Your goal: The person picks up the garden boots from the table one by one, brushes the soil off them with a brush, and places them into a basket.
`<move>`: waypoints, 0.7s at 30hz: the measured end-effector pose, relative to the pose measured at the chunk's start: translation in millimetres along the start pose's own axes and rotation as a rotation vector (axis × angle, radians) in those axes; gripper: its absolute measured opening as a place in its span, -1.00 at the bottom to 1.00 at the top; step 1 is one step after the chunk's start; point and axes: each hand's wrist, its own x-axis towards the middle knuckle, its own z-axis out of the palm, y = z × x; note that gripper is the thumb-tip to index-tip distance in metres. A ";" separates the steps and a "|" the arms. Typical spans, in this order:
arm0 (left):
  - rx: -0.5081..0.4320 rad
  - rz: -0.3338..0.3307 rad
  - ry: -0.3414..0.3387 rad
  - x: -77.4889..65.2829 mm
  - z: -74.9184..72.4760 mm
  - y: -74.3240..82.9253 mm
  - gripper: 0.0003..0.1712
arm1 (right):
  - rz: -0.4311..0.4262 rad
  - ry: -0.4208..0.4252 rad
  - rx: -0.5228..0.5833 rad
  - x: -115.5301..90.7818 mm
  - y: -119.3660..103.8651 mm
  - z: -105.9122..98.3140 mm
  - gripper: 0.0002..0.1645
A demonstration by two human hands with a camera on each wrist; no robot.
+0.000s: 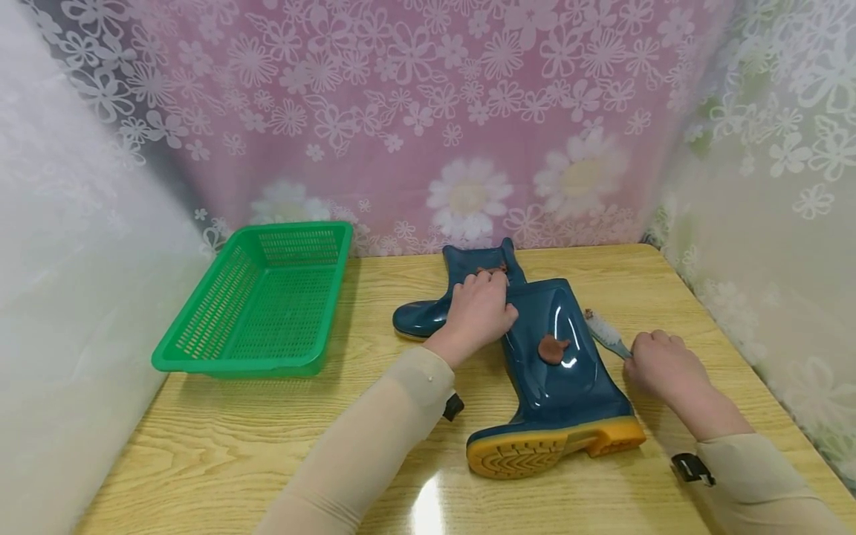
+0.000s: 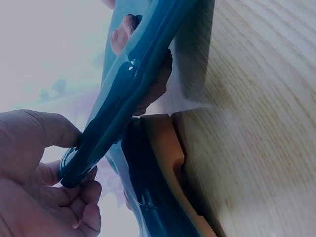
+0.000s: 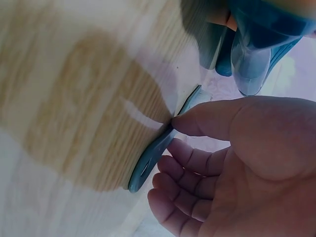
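Boot (image 1: 565, 379) lies toe left, shaft pointing away; hands (image 1: 480, 308) (image 1: 667, 368) pinch its rim (image 1: 545, 284) and brush (image 1: 607, 334).

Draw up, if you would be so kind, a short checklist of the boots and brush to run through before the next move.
1. Near boot steadied: ok, the left hand pinches the top edge of its shaft.
2. Brush in hand: ok, the right hand holds it by the handle.
3. Bristles clean: not ok, brown bits cling to the brush's far end.
4. Near boot's upward side clean: not ok, a brown lump sits on the shaft.
5. Far boot clean: not ok, brown matter shows beside the left hand.
6. Boot interiors clean: cannot tell, no view looks inside.
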 end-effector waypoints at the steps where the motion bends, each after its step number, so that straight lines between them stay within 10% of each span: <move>1: -0.006 0.007 0.003 0.2 -0.6 0.4 -0.62 | 0.002 -0.005 0.009 0.2 1.0 -0.4 -0.74; 21: -0.266 0.014 -0.064 1.2 -12.5 -2.3 -0.54 | 0.026 -0.072 0.054 1.4 7.5 -1.9 -0.70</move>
